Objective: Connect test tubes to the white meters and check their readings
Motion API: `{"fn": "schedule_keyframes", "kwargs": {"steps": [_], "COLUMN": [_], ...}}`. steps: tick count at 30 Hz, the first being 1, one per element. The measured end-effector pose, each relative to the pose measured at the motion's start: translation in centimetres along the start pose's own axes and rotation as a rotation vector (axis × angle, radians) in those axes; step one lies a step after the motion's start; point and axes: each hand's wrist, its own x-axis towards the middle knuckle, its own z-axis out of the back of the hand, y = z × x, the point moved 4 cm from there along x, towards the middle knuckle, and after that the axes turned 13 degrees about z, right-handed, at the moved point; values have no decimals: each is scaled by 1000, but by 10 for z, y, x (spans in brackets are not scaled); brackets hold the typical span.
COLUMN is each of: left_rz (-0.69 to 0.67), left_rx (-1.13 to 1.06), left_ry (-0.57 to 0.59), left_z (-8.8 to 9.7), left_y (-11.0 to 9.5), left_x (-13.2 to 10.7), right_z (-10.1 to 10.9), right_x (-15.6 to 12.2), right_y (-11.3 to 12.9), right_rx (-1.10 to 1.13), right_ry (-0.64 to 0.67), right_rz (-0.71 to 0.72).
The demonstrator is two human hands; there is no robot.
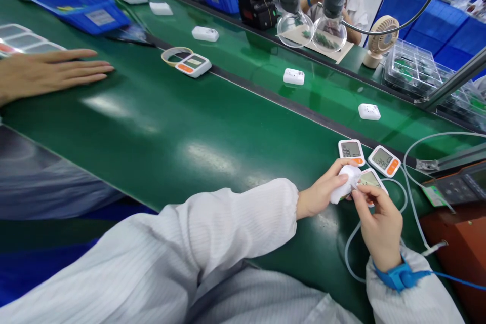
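My left hand is closed around a small white piece with a rounded, uneven outline; blur and fingers hide what kind it is. Pinched together at that piece's right edge are the fingertips of my right hand, and whatever lies between them is too small to make out. A blue wrist strap circles my right wrist. Close beyond my hands lie two white digital display units, one on the left and one on the right, with orange buttons. A third display unit is partly covered by my hands.
White casings, including one, sit spaced along the green belt. A tape roll touches another display unit. Another person's hand rests at left near a blue tray. Cables loop beside an orange-brown box.
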Motion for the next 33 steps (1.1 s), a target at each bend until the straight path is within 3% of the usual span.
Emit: {"fn": "schedule_keyframes", "kwargs": {"steps": [8, 17, 23, 33], "left_rz": [0, 26, 29, 23], "left_rx": [3, 48, 62, 133], "left_ry": [-37, -10, 19, 30], "left_z": [2, 2, 1, 0], "left_y": [0, 0, 1, 1], "left_x": [1, 0, 0, -1], "right_z": [0, -3, -4, -3], "right_x": [4, 2, 1, 2], "right_y": [5, -1, -1, 3], "right_rx": [-13, 32, 95, 20], "right_ry": [43, 37, 101, 63], "right_rz": [7, -20, -34, 8]}}
